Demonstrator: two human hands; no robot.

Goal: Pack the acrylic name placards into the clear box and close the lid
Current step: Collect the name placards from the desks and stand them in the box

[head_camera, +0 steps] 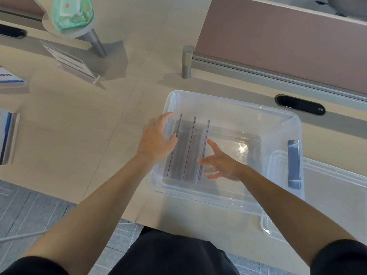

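Note:
The clear box (282,116) stands open on the desk in front of me. Three acrylic placards (189,147) stand on edge in a row against its left wall. My left hand (156,138) wraps over the box's left rim, fingers curled around the wall beside the first placard. My right hand (220,164) is inside the box with fingers spread, just right of the third placard, holding nothing. The clear lid (327,197) with a blue-grey latch (294,164) lies to the right, partly under the box's edge. More placards remain on the desk: one (69,62) at upper left, two (8,76) (7,135) at the left edge.
A pink partition panel (288,36) on a metal rail runs along the back right. A round stand (69,26) holds a green packet (72,12) at top left. Black cable grommets (299,105) (12,31) sit in the desk. The desk's front edge is close to my body.

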